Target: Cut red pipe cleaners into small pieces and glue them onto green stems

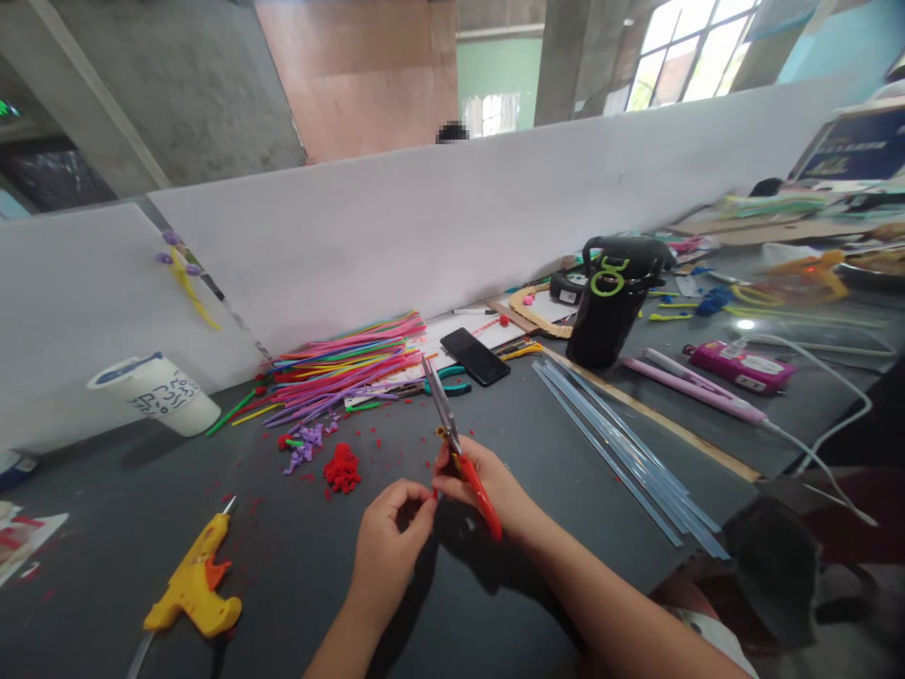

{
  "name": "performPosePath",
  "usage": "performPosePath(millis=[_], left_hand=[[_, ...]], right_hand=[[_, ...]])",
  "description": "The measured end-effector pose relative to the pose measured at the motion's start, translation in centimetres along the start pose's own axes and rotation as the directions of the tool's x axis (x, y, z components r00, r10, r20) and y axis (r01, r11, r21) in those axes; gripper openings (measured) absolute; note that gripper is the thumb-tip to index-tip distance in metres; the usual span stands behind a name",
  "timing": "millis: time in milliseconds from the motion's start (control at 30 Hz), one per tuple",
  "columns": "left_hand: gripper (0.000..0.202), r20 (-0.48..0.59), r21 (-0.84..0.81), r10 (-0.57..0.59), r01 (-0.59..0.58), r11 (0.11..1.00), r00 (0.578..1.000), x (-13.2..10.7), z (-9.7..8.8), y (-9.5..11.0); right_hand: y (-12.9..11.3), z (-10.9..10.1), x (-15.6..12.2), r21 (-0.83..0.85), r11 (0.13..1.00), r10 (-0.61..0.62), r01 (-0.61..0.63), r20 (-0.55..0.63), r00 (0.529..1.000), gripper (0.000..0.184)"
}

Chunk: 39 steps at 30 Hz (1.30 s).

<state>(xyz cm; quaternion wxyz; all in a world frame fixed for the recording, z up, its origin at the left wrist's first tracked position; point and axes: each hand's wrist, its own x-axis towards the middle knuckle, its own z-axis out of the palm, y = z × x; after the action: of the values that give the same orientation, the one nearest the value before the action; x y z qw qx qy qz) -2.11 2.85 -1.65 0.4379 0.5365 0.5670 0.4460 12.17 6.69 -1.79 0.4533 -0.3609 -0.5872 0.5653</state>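
My right hand (487, 481) is closed around a pair of scissors (472, 481) with red handles, the blades pointing up and away from me. Beside it, my left hand (392, 533) pinches a small red piece (435, 493) between thumb and fingertips; the fingertips of both hands nearly meet there. Beyond my left hand lie a small heap of red pieces (342, 469) and a cluster of purple pieces (305, 445). A bundle of many-coloured pipe cleaners (346, 368) rests farther back against the white partition.
A yellow glue gun (194, 580) lies at the left, below a white cup (159, 394). Behind the scissors are a black phone (475, 356) and teal-handled pliers (452, 385). Clear glue sticks (629, 453), a black bottle (606, 306) and a pink hair straightener (697, 389) occupy the right.
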Motion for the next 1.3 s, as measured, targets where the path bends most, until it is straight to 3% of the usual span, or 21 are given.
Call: performPosePath(millis=[333,500,567,633,733,1033,1300], left_hand=[[0.020,0.099,-0.192,-0.148,0.164,0.967,0.984,0.5,0.2,-0.5],[0.017,0.003,-0.324,-0.114,0.109,0.940,0.993,0.4,-0.3,0.0],[0.018,-0.066,-0.378,-0.098,0.066,0.924,0.993,0.4,-0.7,0.3],[0.017,-0.125,-0.419,-0.084,0.024,0.907,0.989,0.2,-1.1,0.8],[0.012,-0.176,-0.470,-0.043,-0.045,0.882,0.983,-0.4,-1.3,1.8],[0.009,-0.282,-0.582,-0.014,-0.160,0.798,0.959,-1.8,-1.1,2.6],[0.009,-0.337,-0.504,0.035,-0.212,0.838,0.941,-2.1,-1.3,2.7]], right_hand=[[0.4,0.1,0.2,-0.153,0.988,-0.026,0.026,0.001,1.000,0.015],[-0.2,-0.7,-0.1,-0.316,0.949,-0.040,0.003,-0.110,0.993,0.020],[-0.8,-1.3,-0.8,-0.447,0.894,-0.052,-0.019,-0.146,0.988,0.022],[-1.4,-1.7,-1.9,-0.684,0.728,-0.071,-0.039,-0.132,0.989,0.026],[-1.9,-1.8,-3.7,-0.816,0.578,-0.014,-0.021,-0.035,0.999,0.028],[-1.7,-0.7,-5.8,-0.907,0.407,-0.062,0.103,0.085,0.994,0.039],[-0.8,0.0,-5.9,-0.912,0.372,-0.130,0.173,0.133,0.983,0.041]])
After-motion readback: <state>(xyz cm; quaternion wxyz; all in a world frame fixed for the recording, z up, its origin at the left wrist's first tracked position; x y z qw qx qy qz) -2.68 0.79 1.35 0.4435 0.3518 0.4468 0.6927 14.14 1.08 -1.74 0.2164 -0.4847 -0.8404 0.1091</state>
